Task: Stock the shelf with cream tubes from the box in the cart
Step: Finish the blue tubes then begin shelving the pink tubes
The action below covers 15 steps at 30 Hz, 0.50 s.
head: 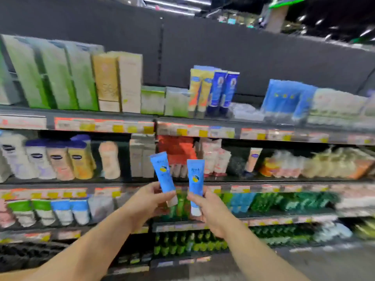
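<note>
Two blue tubes are held up before the shelf [182, 182]: the left tube [163, 173] is pinched by the left hand [148, 203], the right tube [195, 179] is gripped by the right hand [211, 211], caps down, slightly apart.

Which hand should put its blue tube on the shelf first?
Probably the left hand: its blue cream tube is raised slightly higher. The right hand holds its tube slightly lower.
</note>
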Motion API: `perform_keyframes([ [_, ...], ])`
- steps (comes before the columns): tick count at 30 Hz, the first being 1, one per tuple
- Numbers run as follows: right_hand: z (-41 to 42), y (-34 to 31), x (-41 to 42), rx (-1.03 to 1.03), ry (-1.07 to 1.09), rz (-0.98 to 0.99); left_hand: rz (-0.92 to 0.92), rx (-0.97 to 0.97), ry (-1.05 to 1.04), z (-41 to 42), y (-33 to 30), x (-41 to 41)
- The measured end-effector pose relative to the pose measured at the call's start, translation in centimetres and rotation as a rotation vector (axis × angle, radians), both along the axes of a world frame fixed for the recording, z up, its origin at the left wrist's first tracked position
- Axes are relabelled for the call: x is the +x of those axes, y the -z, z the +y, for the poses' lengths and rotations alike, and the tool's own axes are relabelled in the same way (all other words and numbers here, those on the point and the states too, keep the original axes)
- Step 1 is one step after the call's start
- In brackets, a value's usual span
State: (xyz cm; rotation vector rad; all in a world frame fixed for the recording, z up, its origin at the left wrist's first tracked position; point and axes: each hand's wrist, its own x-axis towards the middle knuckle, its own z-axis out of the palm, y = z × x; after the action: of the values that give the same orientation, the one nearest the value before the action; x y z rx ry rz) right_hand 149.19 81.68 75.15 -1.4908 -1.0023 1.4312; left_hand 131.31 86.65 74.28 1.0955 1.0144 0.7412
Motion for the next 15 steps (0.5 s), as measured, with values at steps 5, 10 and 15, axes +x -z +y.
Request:
perform_keyframes([
  [5, -4.6, -5.1, 14.0, 0.179, 0.142, -0.206, -0.184, -0.021, 0.136, -1.6, -5.0, 14.6],
  [10, -6.4, -7.7, 23.2, 0.258, 0.290, -0.347, -0.224, 0.018, 0.263, -1.6, -9.3, 23.8],
  [15, -3.5, -7.7, 27.7, 0.287, 0.342, -0.289, -0.169, 0.161, 0.284, 1.6, -11.7, 28.5],
])
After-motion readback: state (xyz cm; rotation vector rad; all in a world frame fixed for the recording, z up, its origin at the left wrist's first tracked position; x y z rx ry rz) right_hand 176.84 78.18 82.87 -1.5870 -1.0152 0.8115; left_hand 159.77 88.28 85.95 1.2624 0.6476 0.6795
